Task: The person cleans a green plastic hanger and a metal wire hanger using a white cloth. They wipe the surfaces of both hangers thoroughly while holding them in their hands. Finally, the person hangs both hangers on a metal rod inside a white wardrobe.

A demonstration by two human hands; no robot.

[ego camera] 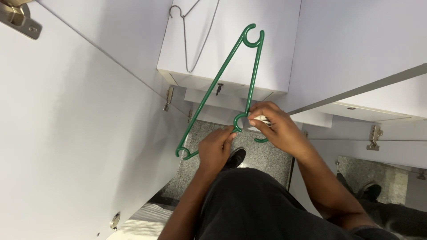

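White cabinet door [66,133] stands open at far left; a metal hinge [20,20] is fixed at its top corner. To the right of the door, a green plastic hanger [222,84] is held out in the air, its long bars running from lower left up to a notched corner at top. Above and left of that corner, a wire hanger [191,40] lies against a white shelf [231,44]. Left hand [215,149] is below the green plastic hanger, fingertips pinching it near the hook base. Right hand [278,126], just right of that point, is closed around the hook end together with a small white item, identity unclear. Speckled floor [262,155] and a black shoe [235,156] lie beneath the hands.
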